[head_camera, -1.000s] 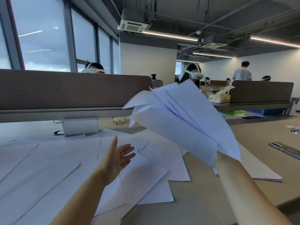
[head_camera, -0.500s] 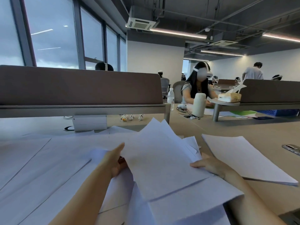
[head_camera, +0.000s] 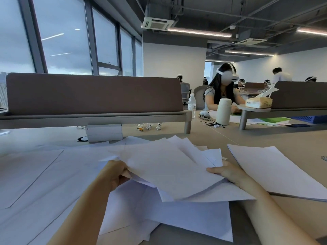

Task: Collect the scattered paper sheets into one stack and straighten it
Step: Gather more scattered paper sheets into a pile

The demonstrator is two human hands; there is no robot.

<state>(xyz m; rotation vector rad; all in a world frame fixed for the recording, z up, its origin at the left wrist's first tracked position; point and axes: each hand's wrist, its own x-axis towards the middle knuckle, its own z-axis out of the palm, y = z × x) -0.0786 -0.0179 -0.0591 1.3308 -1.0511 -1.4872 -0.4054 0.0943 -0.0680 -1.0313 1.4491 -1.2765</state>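
Note:
A fanned bundle of white paper sheets [head_camera: 169,167] sits low over the desk in front of me. My left hand [head_camera: 115,172] grips its left edge, fingers curled under the sheets. My right hand [head_camera: 228,172] holds its right edge, thumb on top. More loose sheets [head_camera: 44,183] lie scattered across the desk to the left and beneath the bundle. A separate flat stack of paper [head_camera: 276,172] rests on the desk to the right.
A brown desk divider [head_camera: 93,94] runs across the back, with a white box [head_camera: 104,132] under it. Beyond the desk stand a white flask [head_camera: 223,112] and a water bottle [head_camera: 191,105], where a person sits at the neighbouring desk. A phone's edge [head_camera: 324,158] shows at far right.
My right hand brought the raised bundle down over the desk, and my left hand, open before, closed on its left edge. The bundle now lies flatter between both hands.

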